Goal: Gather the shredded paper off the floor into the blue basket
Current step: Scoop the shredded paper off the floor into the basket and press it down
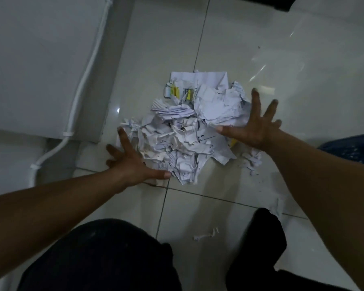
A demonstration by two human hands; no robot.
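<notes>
While splayed, left grip (132, 164), right grip (254, 131) against paper (177, 141).

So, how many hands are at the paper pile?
2. The left hand is spread open at the left edge of the shredded paper pile; the right hand is spread open at its right edge.

I'm crouched indoors on glossy pale floor tiles (229, 45) with dark grout lines; a white cable (90, 68) runs clipped along a white panel (40, 59) to my left. Home or office, I can't tell.
</notes>
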